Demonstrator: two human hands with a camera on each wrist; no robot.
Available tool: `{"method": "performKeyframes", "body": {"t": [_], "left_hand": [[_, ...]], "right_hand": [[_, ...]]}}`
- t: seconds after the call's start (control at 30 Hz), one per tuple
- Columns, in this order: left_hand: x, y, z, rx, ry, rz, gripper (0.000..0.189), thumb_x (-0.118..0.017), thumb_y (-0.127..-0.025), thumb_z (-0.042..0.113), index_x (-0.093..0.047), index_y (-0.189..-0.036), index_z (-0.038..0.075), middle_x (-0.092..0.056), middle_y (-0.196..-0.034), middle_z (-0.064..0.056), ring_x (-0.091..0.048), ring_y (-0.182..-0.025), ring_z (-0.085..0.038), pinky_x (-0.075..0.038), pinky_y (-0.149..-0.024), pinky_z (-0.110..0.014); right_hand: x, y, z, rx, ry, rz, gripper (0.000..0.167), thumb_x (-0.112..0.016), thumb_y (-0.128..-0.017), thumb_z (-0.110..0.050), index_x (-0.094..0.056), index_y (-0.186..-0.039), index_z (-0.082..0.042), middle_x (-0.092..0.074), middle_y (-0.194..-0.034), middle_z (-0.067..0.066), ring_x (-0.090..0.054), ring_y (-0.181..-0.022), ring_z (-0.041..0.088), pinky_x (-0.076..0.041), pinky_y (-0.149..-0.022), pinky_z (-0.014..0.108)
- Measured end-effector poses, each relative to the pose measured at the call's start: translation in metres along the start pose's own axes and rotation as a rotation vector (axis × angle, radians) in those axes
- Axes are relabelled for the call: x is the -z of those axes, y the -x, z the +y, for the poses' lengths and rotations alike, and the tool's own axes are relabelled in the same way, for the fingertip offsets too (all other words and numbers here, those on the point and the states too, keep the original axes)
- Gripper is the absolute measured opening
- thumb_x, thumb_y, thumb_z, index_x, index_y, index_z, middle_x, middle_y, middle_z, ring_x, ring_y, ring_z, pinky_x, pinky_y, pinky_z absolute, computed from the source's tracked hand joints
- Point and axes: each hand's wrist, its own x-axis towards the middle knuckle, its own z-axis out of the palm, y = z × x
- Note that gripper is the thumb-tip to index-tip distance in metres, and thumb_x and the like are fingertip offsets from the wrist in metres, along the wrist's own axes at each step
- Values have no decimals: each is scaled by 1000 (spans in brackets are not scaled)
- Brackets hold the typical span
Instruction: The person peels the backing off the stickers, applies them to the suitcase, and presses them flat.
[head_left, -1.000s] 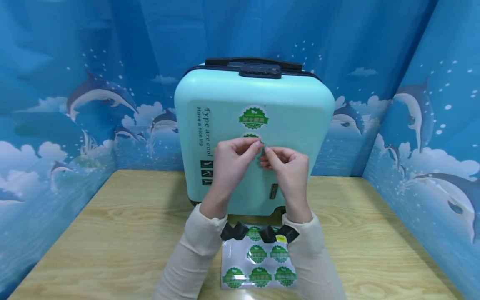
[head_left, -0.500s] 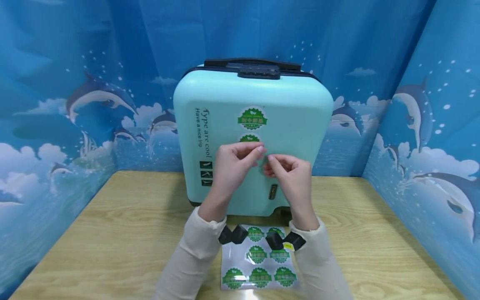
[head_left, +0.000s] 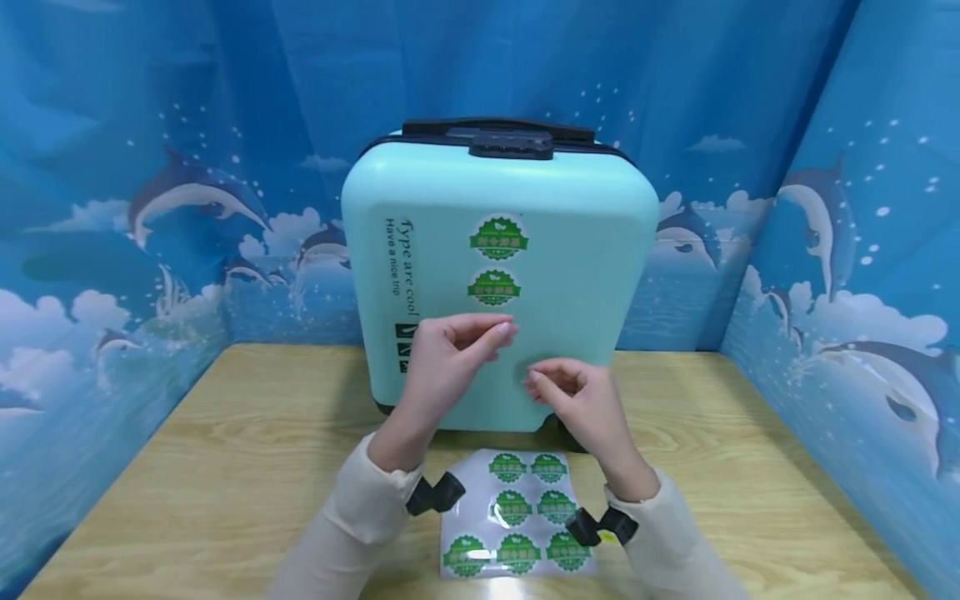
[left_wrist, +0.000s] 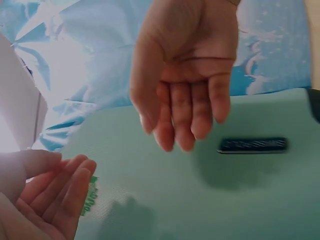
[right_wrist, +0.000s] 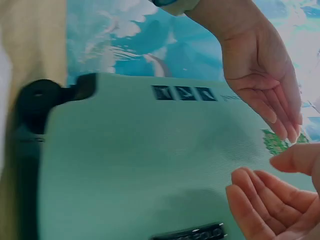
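Lower green sticker (head_left: 493, 287) on suitcase (head_left: 577, 275), just under upper sticker (head_left: 498, 238), now fully uncovered. Left hand (head_left: 453, 354), right hand (head_left: 576, 392) lower, farther apart than before; both empty, fingers loosely bent, thumb gaps narrow.

Left hand (head_left: 459, 354) higher, right hand (head_left: 576, 398) lower, held apart, fingers (left_wrist: 183, 110) loosely bent

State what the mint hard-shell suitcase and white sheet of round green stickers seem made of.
Mint hard-shell suitcase: probably moulded plastic, satin; its rounded form catches soft highlights. White sheet of round green stickers: coated paper or plastic film, unclear which; bright glare shows gloss.
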Motion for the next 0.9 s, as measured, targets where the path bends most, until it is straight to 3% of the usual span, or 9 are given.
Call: {"method": "performKeyframes", "body": {"t": [0.23, 0.43, 0.67, 0.9], "left_hand": [[7, 13, -19, 27, -38, -57, 23, -69, -86, 20, -72, -102, 2, -73, -93, -6, -69, -84, -18, -56, -69, -28], [12, 29, -34, 67, -20, -119, 24, -69, -87, 17, -70, -104, 0, -72, -98, -8, -68, -87, -14, -56, -73, -28], [19, 47, -50, 160, 25, -174, 28, -69, -86, 16, -66, -107, -3, -70, -103, -11, -68, -92, -16, -56, -79, -28], [28, 64, -66, 257, 10, -202, 33, -70, -84, 16, -64, -110, -3, -69, -106, -13, -67, -93, -16, -55, -81, -26]], "right_hand": [[2, 19, 15, -24, -9, -124, 21, -64, -90, -12, -67, -101, 6, -70, -91, 19, -68, -80, 24, -57, -70, 29], [-2, 36, 26, -100, -41, -221, 26, -63, -91, -15, -64, -106, 6, -68, -101, 19, -67, -88, 20, -55, -75, 24], [-4, 50, 38, -167, -52, -334, 23, -62, -92, -16, -65, -108, 0, -66, -107, 18, -65, -93, 16, -54, -80, 25], [-4, 62, 45, -223, -85, -393, 29, -62, -91, -16, -62, -111, 6, -64, -110, 23, -64, -97, 18, -51, -84, 23]]}}
